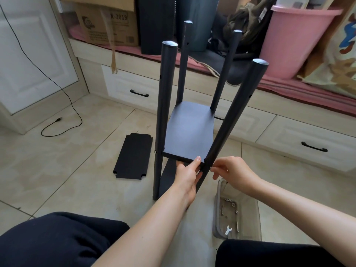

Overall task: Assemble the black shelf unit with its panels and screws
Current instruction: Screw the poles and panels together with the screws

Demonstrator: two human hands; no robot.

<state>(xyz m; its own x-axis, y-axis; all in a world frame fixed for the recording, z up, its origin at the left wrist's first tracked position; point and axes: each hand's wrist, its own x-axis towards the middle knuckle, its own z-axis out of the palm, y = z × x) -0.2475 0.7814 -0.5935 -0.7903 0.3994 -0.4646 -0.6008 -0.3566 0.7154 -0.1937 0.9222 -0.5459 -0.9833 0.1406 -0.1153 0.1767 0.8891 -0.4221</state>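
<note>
**Four posts up, one panel held at the near right corner**

Four black posts stand upright on the tile floor, and a black panel sits level between them, part way up. A lower panel shows under it, near the floor. The shelf unit stands in the middle of the scene, just in front of the person's knees.

The left hand grasps the near edge of the panel, thumb on top and fingers below, just left of the near right post. The right hand is at the right side of this same post, at the height of the panel; its fingertips are pinched together against the post, but what they hold is too small to tell.

One spare panel lies flat on the floor, left of the unit. A clear tray stands near right, under the right forearm, with screws, nuts and a small wrench inside. Far behind are drawers, a cardboard box and a pink tub. A black cable lies on the floor at far left.
</note>
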